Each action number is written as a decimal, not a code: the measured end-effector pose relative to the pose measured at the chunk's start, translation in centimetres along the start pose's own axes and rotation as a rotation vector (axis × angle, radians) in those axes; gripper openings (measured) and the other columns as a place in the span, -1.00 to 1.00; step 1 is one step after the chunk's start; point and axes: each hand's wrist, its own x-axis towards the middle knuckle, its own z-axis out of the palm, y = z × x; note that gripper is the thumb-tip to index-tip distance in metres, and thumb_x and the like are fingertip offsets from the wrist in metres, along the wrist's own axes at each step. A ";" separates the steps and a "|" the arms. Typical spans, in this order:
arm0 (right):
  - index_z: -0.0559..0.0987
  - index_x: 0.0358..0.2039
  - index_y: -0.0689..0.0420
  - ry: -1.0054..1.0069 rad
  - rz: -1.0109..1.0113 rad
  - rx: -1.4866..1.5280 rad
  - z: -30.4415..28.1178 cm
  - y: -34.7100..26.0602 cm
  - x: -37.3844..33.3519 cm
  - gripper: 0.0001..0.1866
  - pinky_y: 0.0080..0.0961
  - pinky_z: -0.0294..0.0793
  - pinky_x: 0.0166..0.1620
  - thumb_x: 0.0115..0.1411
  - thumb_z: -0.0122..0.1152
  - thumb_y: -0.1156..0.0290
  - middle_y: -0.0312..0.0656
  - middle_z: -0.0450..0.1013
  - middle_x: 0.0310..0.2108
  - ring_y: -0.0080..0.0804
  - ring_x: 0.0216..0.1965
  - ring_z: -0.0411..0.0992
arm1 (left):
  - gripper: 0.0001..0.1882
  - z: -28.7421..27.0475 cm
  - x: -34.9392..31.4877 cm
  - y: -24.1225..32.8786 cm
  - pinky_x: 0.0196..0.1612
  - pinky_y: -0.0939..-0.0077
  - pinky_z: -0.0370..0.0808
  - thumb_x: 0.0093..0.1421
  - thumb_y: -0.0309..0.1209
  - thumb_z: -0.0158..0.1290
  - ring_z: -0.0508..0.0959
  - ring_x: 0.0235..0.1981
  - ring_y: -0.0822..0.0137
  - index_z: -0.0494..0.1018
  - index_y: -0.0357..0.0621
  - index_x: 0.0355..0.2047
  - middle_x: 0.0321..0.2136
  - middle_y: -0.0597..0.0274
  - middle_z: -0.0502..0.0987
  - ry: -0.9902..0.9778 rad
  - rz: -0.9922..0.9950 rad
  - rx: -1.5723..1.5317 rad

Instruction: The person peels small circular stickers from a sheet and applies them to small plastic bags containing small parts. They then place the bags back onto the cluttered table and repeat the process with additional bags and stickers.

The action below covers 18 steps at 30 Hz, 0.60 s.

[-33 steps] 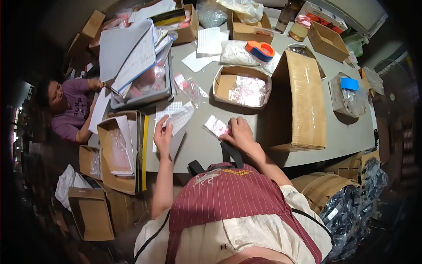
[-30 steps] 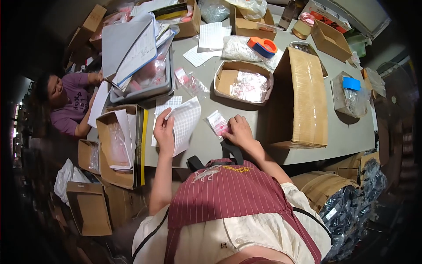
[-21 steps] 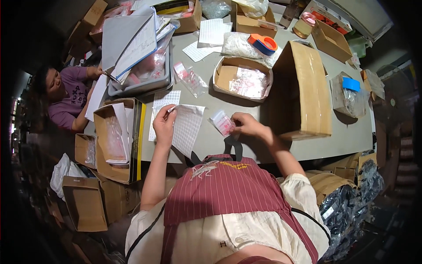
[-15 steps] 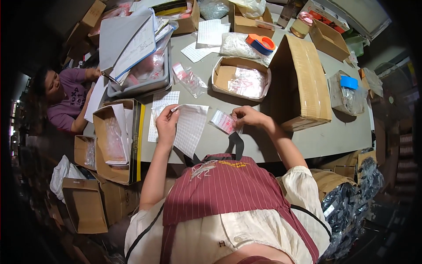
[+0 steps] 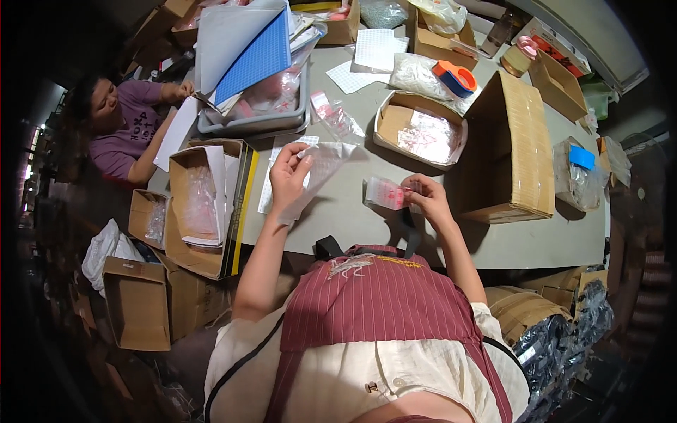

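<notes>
My left hand (image 5: 289, 178) pinches a thin whitish sheet of labels (image 5: 326, 163) by its edge, raised above the table and tilted, so its face shows only partly. In my right hand (image 5: 427, 199) is a small clear zip bag (image 5: 384, 193) with red printing, gripped at its right end between thumb and fingers. The bag is apart from the sheet. Beneath my left hand, another label sheet (image 5: 266, 189) lies on the table. Beyond both hands, several small clear bags with red print (image 5: 338, 117) lie loose.
A shallow carton (image 5: 385, 127) with clear bags stands ahead, beside a tall cardboard box (image 5: 518, 141) at right. Left are a grey tub (image 5: 257, 127) of papers and open cartons (image 5: 190, 247). An orange-and-blue tape roll (image 5: 455, 77) lies farther back. A person (image 5: 120, 130) sits at far left.
The view has swung, shifting the table rightward in it. My left hand has moved a little away from me and the sheet has tilted. A blue grid sheet now shows among the tub's papers.
</notes>
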 end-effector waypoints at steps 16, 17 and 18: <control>0.62 -0.17 0.27 0.218 -0.100 0.143 1.4 3.8 -0.7 -0.80 -0.61 0.44 -0.22 0.17 0.19 0.65 -0.30 0.56 -0.37 -0.58 -0.36 0.48 | -0.63 -0.7 0.4 6.3 0.07 0.43 0.50 0.02 -0.84 -0.15 0.63 -0.05 0.20 0.52 -0.26 -0.25 -0.06 -0.02 0.65 -0.089 0.570 0.252; 0.61 -0.16 0.26 0.225 -0.107 0.140 1.5 3.9 -0.7 -0.79 -0.61 0.45 -0.23 0.17 0.19 0.65 -0.30 0.56 -0.37 -0.58 -0.36 0.48 | -0.63 -0.7 0.5 6.4 0.06 0.44 0.51 0.02 -0.84 -0.15 0.63 -0.05 0.20 0.52 -0.26 -0.25 -0.06 -0.02 0.65 -0.096 0.589 0.274; 0.61 -0.16 0.26 0.222 -0.109 0.142 1.4 4.4 -0.6 -0.79 -0.61 0.45 -0.23 0.17 0.19 0.65 -0.30 0.56 -0.37 -0.58 -0.36 0.48 | -0.64 -0.6 0.5 6.6 0.06 0.44 0.51 0.03 -0.84 -0.14 0.63 -0.06 0.20 0.52 -0.26 -0.26 -0.06 -0.02 0.65 -0.102 0.609 0.296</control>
